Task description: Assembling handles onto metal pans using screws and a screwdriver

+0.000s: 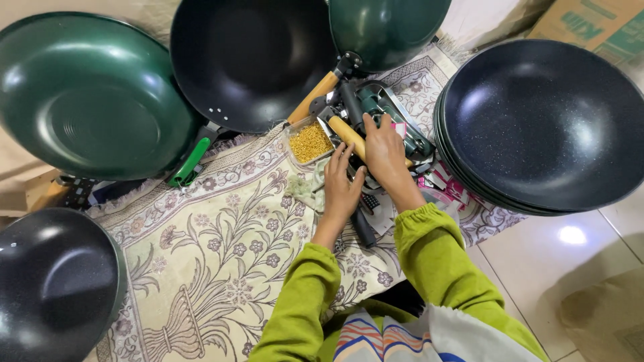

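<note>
Top right corner, a brown cardboard box (594, 23) with green print lies behind the stack of dark pans, only partly in frame. Down by the hands, pink-and-white printed packets (451, 191) peek out from under the pile of handles, at the rug's right edge. Just left of them sits a small clear plastic tub (310, 141), square, full of yellow-gold bits.

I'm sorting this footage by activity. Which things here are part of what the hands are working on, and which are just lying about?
In hand:
- right hand on the wooden handle
- left hand beside it, over the pile of handle parts
- small tub of brass-coloured screws, close by

Lying about:
- green pan
- black wok
- stack of dark woks
- cardboard box
- patterned rug
</note>
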